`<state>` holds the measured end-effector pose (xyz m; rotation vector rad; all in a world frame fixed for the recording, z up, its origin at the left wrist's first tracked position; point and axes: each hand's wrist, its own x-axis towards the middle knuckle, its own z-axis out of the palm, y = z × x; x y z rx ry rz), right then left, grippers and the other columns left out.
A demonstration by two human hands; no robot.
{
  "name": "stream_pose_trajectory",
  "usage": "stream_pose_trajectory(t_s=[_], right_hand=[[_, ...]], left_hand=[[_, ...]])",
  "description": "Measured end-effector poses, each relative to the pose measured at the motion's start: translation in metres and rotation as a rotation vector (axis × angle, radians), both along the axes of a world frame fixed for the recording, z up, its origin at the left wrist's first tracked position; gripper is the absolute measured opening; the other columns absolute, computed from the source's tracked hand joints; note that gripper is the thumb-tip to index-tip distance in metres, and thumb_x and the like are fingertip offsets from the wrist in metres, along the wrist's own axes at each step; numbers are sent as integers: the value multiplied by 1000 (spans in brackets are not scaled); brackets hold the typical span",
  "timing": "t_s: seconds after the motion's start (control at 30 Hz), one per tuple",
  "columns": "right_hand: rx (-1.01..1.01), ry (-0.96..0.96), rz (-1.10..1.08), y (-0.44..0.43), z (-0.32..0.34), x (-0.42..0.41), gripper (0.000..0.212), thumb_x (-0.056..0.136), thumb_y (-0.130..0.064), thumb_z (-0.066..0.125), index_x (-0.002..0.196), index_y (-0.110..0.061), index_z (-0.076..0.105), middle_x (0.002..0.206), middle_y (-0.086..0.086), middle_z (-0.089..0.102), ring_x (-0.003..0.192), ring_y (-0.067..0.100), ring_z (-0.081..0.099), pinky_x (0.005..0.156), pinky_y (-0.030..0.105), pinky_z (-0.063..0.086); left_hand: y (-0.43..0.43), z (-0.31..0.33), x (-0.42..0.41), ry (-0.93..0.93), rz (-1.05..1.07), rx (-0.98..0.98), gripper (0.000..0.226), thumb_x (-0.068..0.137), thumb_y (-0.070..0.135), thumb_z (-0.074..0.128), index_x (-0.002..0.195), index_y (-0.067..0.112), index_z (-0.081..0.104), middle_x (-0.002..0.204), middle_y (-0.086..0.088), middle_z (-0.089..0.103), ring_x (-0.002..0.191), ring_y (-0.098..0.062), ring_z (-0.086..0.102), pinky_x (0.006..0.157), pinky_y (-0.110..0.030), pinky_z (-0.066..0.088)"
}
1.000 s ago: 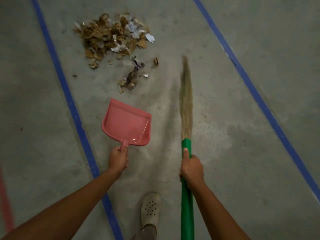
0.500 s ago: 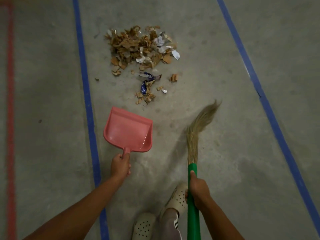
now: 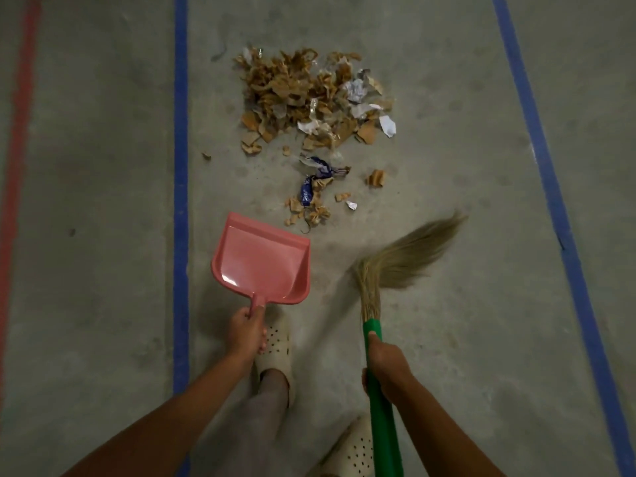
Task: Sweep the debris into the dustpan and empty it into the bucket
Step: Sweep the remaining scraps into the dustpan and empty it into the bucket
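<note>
The left grip (image 3: 246, 333) grasps the stub handle of the dustpan (image 3: 261, 259), fingers curled round it and thumb on top. The pink pan extends straight ahead of this grip with its open mouth facing forward and nothing in it; whether it touches the floor (image 3: 103, 304) cannot be told. The debris (image 3: 309, 98), a heap of brown scraps mixed with white paper, lies well ahead of the left grip and slightly to its right, apart from the pan. A smaller cluster (image 3: 311, 197) with a blue wrapper sits between heap and pan, just beyond the pan's front right corner. The right grip (image 3: 385, 370) is wrapped round the green handle of the broom (image 3: 378, 407), thumb laid along the shaft near its top. The bristles (image 3: 406, 259) fan ahead and to the right of this grip, blurred at the tips, beside the pan and short of the debris. Both forearms reach forward, roughly parallel. A pale shoe (image 3: 275, 342) shows just behind the left grip.
</note>
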<state>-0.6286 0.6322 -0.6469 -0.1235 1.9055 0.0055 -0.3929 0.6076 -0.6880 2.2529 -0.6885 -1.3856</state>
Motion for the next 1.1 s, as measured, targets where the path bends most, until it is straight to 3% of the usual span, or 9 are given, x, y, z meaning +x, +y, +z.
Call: stream_pose_trajectory(t_s=[0.2,0.4,0.57,0.73,0.87,1.0,1.1], right_hand=[[-56,22,112,-97,-16,47,49,104,-49,37,85,-5,49,75,11,58,61,19,58,63,33,56],[-288,52,305,-175,2,70,54,103,-54,35,88,-6,55,75,14,64,58,25,63,62,39,61],[-405,109,346,-169,42,52,48,102,-54,35,95,-11,55,80,12,64,57,20,61,54,34,57],[-489,198,721,-118,73,18,40,99,-58,36,87,-23,51,73,4,62,63,20,63,62,40,58],[-408,191,1062,-89,76,0,41,99,-60,33,93,-24,50,72,-4,57,62,11,57,53,27,43],[-194,179,1257,-75,53,-16,44,99,-62,28,99,-24,49,81,-5,59,68,10,59,59,27,49],[-110,238,1305,-84,35,-31,50,102,-57,26,106,-16,54,98,4,65,83,20,64,68,30,48]], left_hand=[[-53,-13,40,15,25,3,34,102,34,53,81,9,47,58,-10,49,34,-14,41,34,-20,31],[-96,-2,82,-20,70,-19,37,101,38,53,75,12,47,57,-8,49,36,-16,41,35,-21,30],[-114,18,99,-22,99,-57,46,98,49,56,70,13,46,52,-3,48,36,-17,40,36,-22,30],[-108,36,101,-35,134,-48,42,100,43,54,73,12,46,56,-7,49,38,-16,41,35,-21,31],[-90,41,100,-51,156,-14,40,101,37,53,74,8,47,58,-11,50,37,-16,42,36,-22,32],[-66,40,96,-64,123,66,47,103,43,49,70,9,47,54,-9,49,40,-18,43,37,-20,32],[-50,34,97,-43,119,106,44,103,40,49,70,10,45,55,-9,47,41,-17,41,37,-23,32]])
